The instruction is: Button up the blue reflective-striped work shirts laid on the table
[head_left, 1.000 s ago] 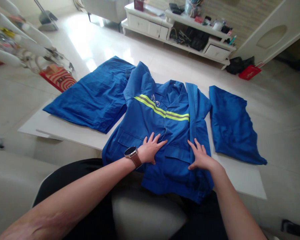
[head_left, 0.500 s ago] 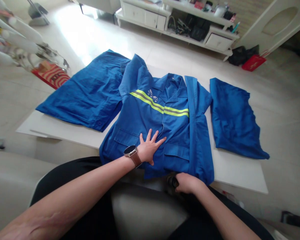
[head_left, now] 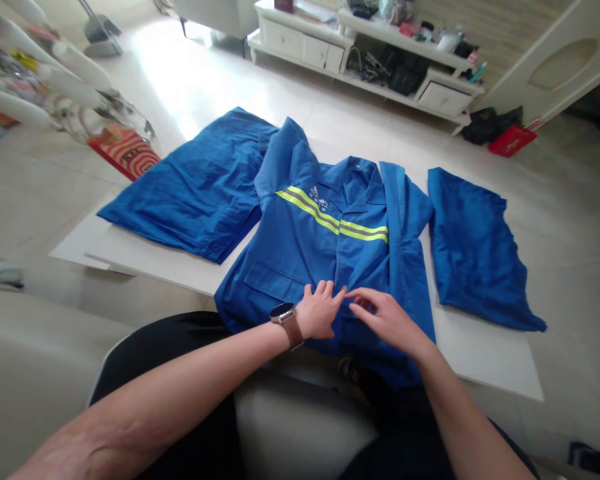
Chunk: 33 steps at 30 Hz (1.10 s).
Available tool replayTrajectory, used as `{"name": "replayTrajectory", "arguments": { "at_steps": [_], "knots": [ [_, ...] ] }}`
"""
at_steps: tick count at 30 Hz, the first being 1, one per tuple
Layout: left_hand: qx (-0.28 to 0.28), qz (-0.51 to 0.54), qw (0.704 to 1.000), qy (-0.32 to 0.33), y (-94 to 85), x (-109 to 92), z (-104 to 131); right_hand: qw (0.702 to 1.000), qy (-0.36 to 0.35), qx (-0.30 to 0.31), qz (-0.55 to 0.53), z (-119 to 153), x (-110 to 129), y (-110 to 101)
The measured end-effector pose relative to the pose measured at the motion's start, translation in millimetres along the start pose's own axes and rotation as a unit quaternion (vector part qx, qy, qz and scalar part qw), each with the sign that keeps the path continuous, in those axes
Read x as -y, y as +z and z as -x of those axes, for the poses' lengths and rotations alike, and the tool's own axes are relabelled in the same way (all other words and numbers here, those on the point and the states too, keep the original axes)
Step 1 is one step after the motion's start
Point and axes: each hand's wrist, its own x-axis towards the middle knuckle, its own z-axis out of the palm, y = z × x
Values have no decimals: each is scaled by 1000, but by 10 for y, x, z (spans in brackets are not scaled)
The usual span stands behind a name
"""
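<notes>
A blue work jacket point(head_left: 300, 233) with a yellow-grey reflective stripe and a white chest print lies front up on a white table point(head_left: 500, 360). One of its sleeves point(head_left: 397, 220) is folded down along the front. My left hand point(head_left: 320, 310), with a watch point(head_left: 285, 313) on its wrist, rests on the lower front near the opening, fingers apart. Close beside it my right hand point(head_left: 390, 317) hovers over or touches the cloth, thumb and index finger apart, with nothing visible in it. The jacket's lower edge hangs over the table's near side.
Left of the jacket lies a blue folded garment point(head_left: 180, 193); another blue piece point(head_left: 480, 253) lies to the right. A striped red bag point(head_left: 125, 150) hangs beyond the left end. Across the floor stand a white cabinet point(head_left: 300, 43) and a red bag point(head_left: 513, 140).
My right hand has risen from below the jacket's near edge onto its front, beside my left hand. My left hand's fingers are less spread. The whole view has shifted slightly.
</notes>
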Motion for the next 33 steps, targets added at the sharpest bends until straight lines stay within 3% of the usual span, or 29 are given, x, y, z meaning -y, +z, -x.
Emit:
{"name": "replayTrajectory", "arguments": {
  "at_steps": [1,3,6,9,13,17,20,22,24,27,33],
  "knots": [
    [-9,31,999,8,-27,-16,-7,997,-10,-72,24,-70,-34,11],
    [-31,107,993,32,-77,-46,-18,988,0,-152,41,-211,-104,49],
    [-58,197,975,83,-127,-73,-19,980,58,-191,13,-380,-171,73],
    [-67,205,968,129,-147,-61,-25,974,97,-202,-17,-467,-193,36],
    [-65,193,969,143,-220,0,-65,976,86,-202,-7,-491,-182,-18],
    [-88,172,980,51,-355,112,-103,975,81,-206,26,-494,-159,-31],
    [-115,90,989,-5,-365,217,-112,976,83,-189,67,-501,-148,-24],
    [-94,29,994,-47,-308,269,-110,978,72,-163,106,-501,-133,-16],
    [-39,-6,997,-73,-234,288,-104,977,61,-135,150,-492,-109,-7],
    [27,-27,997,-73,-162,240,-82,971,60,-99,208,-467,-65,7],
    [33,-24,996,-82,-113,10,8,958,66,-38,275,-414,-30,42]
  ]
}}
